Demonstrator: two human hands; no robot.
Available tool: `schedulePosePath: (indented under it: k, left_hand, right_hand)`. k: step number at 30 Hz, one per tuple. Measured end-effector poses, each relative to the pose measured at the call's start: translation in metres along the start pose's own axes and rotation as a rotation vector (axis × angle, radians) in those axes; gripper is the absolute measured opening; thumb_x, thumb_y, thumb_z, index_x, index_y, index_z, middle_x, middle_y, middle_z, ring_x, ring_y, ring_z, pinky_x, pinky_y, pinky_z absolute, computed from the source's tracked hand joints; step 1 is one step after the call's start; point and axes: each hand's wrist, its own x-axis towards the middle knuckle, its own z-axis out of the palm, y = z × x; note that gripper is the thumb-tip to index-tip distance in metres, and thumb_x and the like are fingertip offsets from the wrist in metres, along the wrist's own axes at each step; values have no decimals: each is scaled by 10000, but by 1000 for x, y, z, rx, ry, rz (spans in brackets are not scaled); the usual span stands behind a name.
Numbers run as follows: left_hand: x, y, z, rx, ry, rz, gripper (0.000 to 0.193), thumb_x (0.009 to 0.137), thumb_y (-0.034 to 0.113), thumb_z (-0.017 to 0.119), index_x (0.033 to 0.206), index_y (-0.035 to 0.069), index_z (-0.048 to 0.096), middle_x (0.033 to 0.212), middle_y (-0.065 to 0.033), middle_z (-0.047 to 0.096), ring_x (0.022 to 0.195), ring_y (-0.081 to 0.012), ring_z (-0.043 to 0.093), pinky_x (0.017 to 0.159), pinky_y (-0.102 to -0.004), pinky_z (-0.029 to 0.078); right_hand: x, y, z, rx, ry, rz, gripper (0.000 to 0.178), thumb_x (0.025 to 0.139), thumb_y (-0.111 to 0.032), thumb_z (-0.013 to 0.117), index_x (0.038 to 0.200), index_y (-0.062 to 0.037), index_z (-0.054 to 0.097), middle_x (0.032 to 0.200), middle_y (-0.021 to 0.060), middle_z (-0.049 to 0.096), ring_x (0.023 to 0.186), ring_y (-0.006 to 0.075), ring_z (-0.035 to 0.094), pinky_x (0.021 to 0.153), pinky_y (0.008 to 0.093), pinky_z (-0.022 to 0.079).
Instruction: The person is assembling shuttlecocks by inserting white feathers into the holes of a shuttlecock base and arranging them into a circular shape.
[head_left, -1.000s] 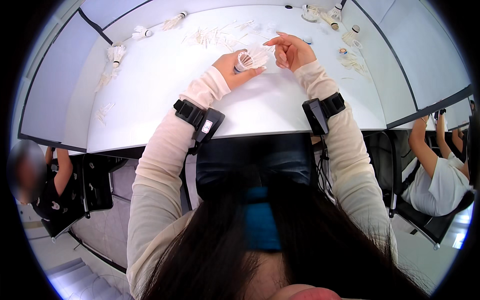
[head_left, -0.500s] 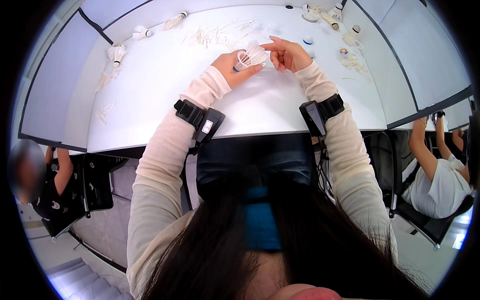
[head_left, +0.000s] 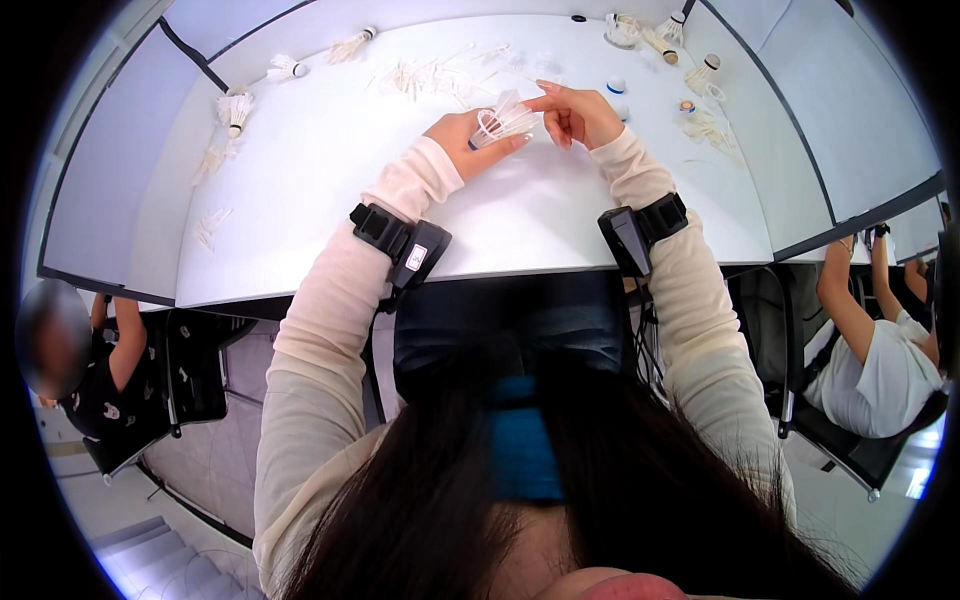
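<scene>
My left hand [head_left: 463, 140] is closed around a white shuttlecock [head_left: 503, 124], its thumb along the near side. A pale ring shows within its skirt, and a bit of blue shows at the lower left end, by the palm. Just to the right, my right hand [head_left: 580, 115] reaches its index finger to the skirt's upper right edge. The thumb stands apart above that finger, while the other fingers curl loosely below. Whether the fingertip touches the skirt I cannot tell. Beyond my hands lies a loose pile of thin white sticks [head_left: 420, 77].
Several shuttlecocks lie along the table's far edges, among them one at the left [head_left: 235, 112] and one at the right [head_left: 705, 70]. A white cap with a blue band [head_left: 616, 87] stands beyond my right hand. Feather scraps [head_left: 708, 130] lie rightward. Upright panels [head_left: 780, 120] border the white table [head_left: 320, 220].
The shuttlecock in my left hand has tilted a little, and both hands have shifted very slightly. Nothing was let go or taken up.
</scene>
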Motion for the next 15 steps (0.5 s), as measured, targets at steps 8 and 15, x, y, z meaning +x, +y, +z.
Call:
schedulePosePath:
  k: [8,15]
  left_hand:
    - [-3,5,-1,-10,-9,39,451,867,414,640,999,-17,639,747,-109,653,655,-175,573,642,-323,472]
    - [-2,3,-1,17,-14,25,441,865,412,642,971,-16,644,720,-113,646,642,-174,569,632,-326,467]
  right_hand:
    - [-2,0,3,-36,39,19,435,906,-414,563,963,-12,721,557,31,531,500,117,479,504,237,356]
    - [-3,-1,5,-10,34,11,430,902,-408,575,940,-5,719,557,34,537,499,117,484,503,235,372]
